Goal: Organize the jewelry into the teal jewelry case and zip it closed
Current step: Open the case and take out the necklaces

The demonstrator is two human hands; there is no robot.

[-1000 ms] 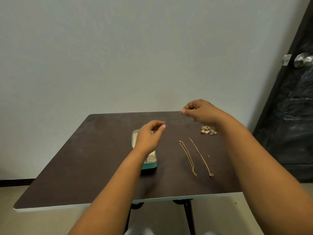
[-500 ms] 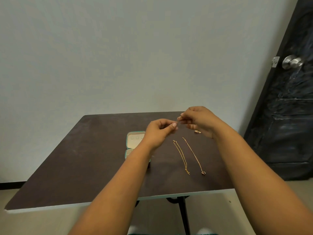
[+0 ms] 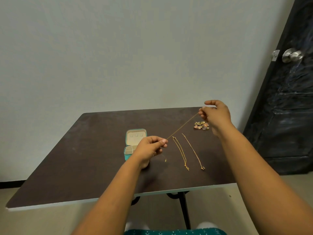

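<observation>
A thin gold chain (image 3: 182, 126) is stretched taut above the table (image 3: 67, 163), pinched by the left hand (image 3: 149, 148) near and the right hand (image 3: 215, 114) far. The open teal jewelry case (image 3: 133, 143) sits just left; two gold chains (image 3: 181, 152) lie right.

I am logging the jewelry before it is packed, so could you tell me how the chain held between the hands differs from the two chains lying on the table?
The held chain is stretched taut in the air between the left hand and the right hand; the two loose chains lie slack on the table, side by side. The held chain slants up toward the right hand; the loose chains run roughly front to back. All look thin and gold.
</observation>
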